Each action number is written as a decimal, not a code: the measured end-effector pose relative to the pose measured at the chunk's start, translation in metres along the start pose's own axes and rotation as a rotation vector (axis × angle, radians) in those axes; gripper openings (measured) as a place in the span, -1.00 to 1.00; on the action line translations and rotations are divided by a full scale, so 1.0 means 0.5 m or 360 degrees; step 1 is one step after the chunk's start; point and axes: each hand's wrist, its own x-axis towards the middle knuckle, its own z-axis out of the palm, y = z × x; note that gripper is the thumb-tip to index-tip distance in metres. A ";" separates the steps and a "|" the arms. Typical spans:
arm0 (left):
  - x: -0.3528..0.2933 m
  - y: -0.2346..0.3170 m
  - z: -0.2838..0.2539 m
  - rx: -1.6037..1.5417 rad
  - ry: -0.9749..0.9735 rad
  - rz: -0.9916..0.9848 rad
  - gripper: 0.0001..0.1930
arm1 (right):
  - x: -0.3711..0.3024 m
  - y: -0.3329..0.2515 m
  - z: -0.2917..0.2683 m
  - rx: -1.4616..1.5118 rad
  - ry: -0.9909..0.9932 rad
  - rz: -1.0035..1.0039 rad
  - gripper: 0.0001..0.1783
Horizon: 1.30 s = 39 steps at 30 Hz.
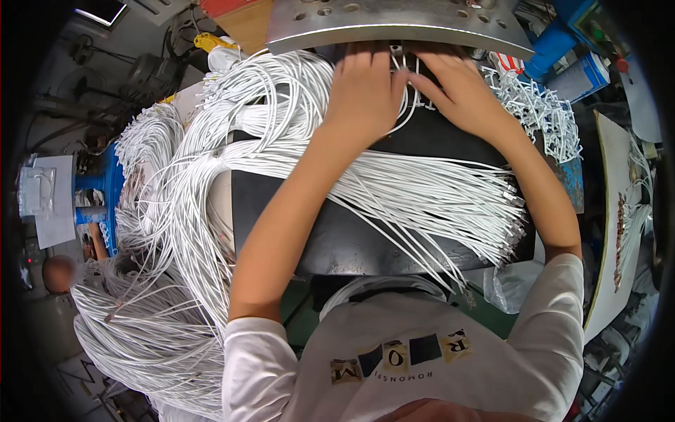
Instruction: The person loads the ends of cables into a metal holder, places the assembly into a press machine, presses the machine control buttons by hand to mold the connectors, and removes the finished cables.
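Note:
My left hand (364, 88) and my right hand (460, 91) reach forward side by side under the front edge of a thick metal plate (397, 34). Fingers on both are stretched forward, but the plate hides the tips and the hands are slightly blurred. A thin white cable (413, 95) loops down between the hands, close to the left thumb, and passes behind the left hand. Whether either hand grips it is hidden. Below my forearms, a large bundle of white cables (422, 197) lies across a black work surface (271, 225), its cut or capped ends toward the right.
More white cable bundles (151, 337) hang down at the left, and coils (271, 84) lie behind my left forearm. Small white parts (541, 112) are heaped at the far right beside a blue and white can (582, 76). A pale board (610, 225) stands at the right edge.

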 end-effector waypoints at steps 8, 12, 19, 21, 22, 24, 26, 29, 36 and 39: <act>-0.254 0.141 -0.176 -0.0410 -0.0284 -0.0126 -0.43 | -0.287 -0.098 -0.111 0.0013 -0.0312 -0.0254 -0.41; -0.371 0.178 -0.250 -0.0209 -0.0552 -0.0397 -0.31 | -0.396 -0.190 -0.132 0.0200 -0.0481 0.0128 -0.26; -0.444 0.153 -0.261 0.0371 -0.0402 -0.0698 -0.16 | -0.484 -0.158 -0.057 -0.0314 -0.0069 0.0247 -0.09; -0.443 0.155 -0.257 0.0379 -0.0396 -0.0695 -0.14 | -0.487 -0.156 -0.053 -0.0315 -0.0057 0.0253 -0.09; -0.442 0.156 -0.255 0.0385 -0.0390 -0.0698 -0.13 | -0.489 -0.156 -0.051 -0.0316 -0.0049 0.0256 -0.09; -0.438 0.158 -0.256 0.0393 -0.0371 -0.0695 -0.11 | -0.486 -0.157 -0.054 -0.0323 -0.0031 0.0254 -0.09; -0.438 0.162 -0.259 0.0391 -0.0363 -0.0713 -0.11 | -0.482 -0.164 -0.060 -0.0276 -0.0062 0.0277 -0.10; -0.439 0.166 -0.261 0.0386 -0.0368 -0.0725 -0.11 | -0.487 -0.167 -0.061 -0.0272 -0.0080 0.0289 -0.11; -0.429 0.170 -0.267 0.0377 -0.0431 -0.0796 -0.09 | -0.481 -0.165 -0.062 -0.0241 -0.0099 0.0293 -0.09; -0.424 0.164 -0.271 0.0429 -0.0561 -0.0798 -0.20 | -0.481 -0.164 -0.064 -0.0224 -0.0157 0.0341 -0.20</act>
